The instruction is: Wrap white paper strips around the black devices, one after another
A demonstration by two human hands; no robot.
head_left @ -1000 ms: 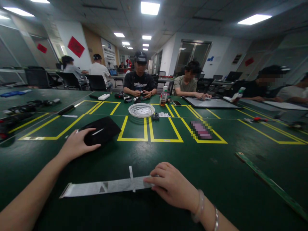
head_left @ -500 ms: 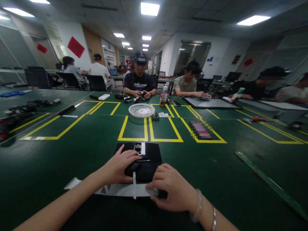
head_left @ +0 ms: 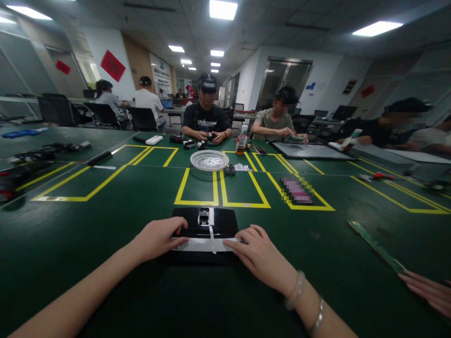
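Observation:
A glossy black panel point(head_left: 225, 219) lies on the green table in front of me, with a small dark socket-like part point(head_left: 204, 216) and a white patch near its top. Across its lower part runs a whitish flat ribbon cable point(head_left: 197, 244), and a narrow piece of white tape point(head_left: 212, 237) crosses it. My left hand point(head_left: 158, 238) holds the cable's left end, thumb along it and fingers curled above. At the other end, my right hand point(head_left: 264, 260) grips the cable between thumb and fingers. Both cable ends are partly covered by my hands.
On the right, another person's hand point(head_left: 428, 291) touches a long green circuit strip point(head_left: 375, 246). Beyond the panel are a white round basket point(head_left: 209, 160), a pinkish phone-like object point(head_left: 297, 190) and a bottle point(head_left: 241, 143). Several people sit around the table. Cables and tools point(head_left: 45, 152) lie at left.
The ribbon cable has moved up from the panel's near edge onto its lower part. My left hand has left the panel's top for the cable's end. Another person's hand has appeared at right.

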